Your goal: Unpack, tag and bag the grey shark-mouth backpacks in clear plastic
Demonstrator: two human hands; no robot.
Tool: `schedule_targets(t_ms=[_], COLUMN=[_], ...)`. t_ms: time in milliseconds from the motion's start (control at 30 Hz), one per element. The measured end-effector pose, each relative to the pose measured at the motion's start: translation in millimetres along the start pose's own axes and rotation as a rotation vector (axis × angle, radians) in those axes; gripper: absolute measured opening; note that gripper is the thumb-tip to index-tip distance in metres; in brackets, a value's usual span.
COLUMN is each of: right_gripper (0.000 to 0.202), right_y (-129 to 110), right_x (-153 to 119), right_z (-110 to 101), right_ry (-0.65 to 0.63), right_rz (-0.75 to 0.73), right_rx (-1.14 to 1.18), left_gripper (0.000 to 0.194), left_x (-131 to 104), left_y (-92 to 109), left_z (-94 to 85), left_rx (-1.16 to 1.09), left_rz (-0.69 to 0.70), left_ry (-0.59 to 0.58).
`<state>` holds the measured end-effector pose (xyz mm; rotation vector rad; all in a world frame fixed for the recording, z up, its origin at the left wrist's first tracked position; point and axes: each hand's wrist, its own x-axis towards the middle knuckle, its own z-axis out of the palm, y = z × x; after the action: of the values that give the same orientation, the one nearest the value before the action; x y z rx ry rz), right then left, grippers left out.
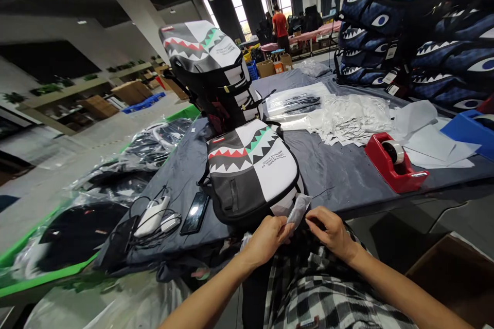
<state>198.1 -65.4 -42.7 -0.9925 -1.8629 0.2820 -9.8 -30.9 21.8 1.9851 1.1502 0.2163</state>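
Head view, lower centre: a crumpled translucent strip [299, 209] is pinched in the left hand [267, 237], while the right hand [332, 232] is held half-curled just beside, its contents impossible to tell. Just beyond both, mid-frame, the shark-mouth backpack [275, 177] is left unwrapped; at lower left, black goods [75, 234] are already sheathed in clear plastic.

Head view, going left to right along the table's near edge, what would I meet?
White corded plastic block, black rectangular smartphone, dark-grey-and-white backpack with a jagged-tooth print, red plastic tape dispenser.
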Motion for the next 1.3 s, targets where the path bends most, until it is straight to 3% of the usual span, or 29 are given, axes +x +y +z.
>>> schedule_targets(t_ms=[67, 100, 200, 267, 333, 400, 467, 533, 633, 767, 900, 967, 1033, 1100, 1200, 1300], right_gripper=[0.021, 0.027, 0.032, 0.028, 0.024, 0.018, 0.013, 0.012, 0.016, 0.02, 0.021, 0.023, 0.026, 0.027, 0.028, 0.027], right_y=[-3.2, -3.5, 1.1, 6.8, 12.2, 16.7, 20.5, 23.8, 27.5, 30.2, 30.2, 29.5, 28.9, 29.0, 31.3, 35.9], right_x=[4.8, 11.1, 40.8, 61.3, 75.2, 80.4, 78.9, 74.1, 67.4, 64.2, 66.6, 68.7, 70.5, 71.2, 69.8, 66.5], right_z=[-3.9, -4.9, -4.2, -1.9, 1.3, 5.3, 9.6, 13.2, 16.3, 18.8, 22.6, 24.1, 24.3, 22.9, 18.3, 15.6], right_ry=[0.051, 0.014, -0.249, -0.45, -0.59, -0.641, -0.609, -0.526, -0.379, -0.241, -0.117, -0.058, -0.031, -0.022, -0.03, -0.021], right_rz=[-0.099, -0.207, -0.489, -0.554, -0.582, -0.623, -0.681, -0.726, -0.749, -0.747, -0.764, -0.76, -0.756, -0.752, -0.752, -0.742], right_rx=[-0.041, -0.077, -0.172, -0.214, -0.256, -0.31, -0.355, -0.365, -0.33, -0.332, -0.325, -0.29, -0.25, -0.221, -0.201, -0.208], left_gripper=[0.037, 0.033, 0.02, 0.016, 0.018, 0.022, 0.016, 0.005, 0.021, 0.027, 0.012, 0.022, 0.051, 0.058, 0.052, 0.063], left_x=[0.4, 1.4, 4.4, 3.0, -3.9, -16.4, -31.7, -44.9, -51.3, -38.8, -37.0, -43.9, -48.2, -42.1, -10.9, 25.0], left_y=[-0.4, -0.7, -4.2, -11.3, -23.7, -40.3, -58.2, -74.6, -94.8, -114.0, -105.8, -83.5, -51.9, -19.6, 11.1, 16.7], left_z=[1.8, 2.8, 5.7, 6.5, 4.0, -2.5, -12.3, -22.6, -31.6, -26.0, -11.4, -6.6, -6.2, -10.8, -21.9, -26.4], left_rx=[0.052, 0.091, 0.293, 0.476, 0.651, 0.799, 0.913, 1.003, 1.077, 1.065, 1.03, 0.928, 0.72, 0.469, 0.21, 0.031], left_rz=[-0.001, 0.004, 0.047, 0.113, 0.273, 0.501, 0.696, 0.768, 0.775, 0.771, 0.679, 0.627, 0.569, 0.47, 0.349, 0.284], left_ry=[0.011, 0.016, 0.06, 0.11, 0.184, 0.299, 0.419, 0.535, 0.704, 0.845, 0.909, 0.859, 0.721, 0.56, 0.29, 0.064])
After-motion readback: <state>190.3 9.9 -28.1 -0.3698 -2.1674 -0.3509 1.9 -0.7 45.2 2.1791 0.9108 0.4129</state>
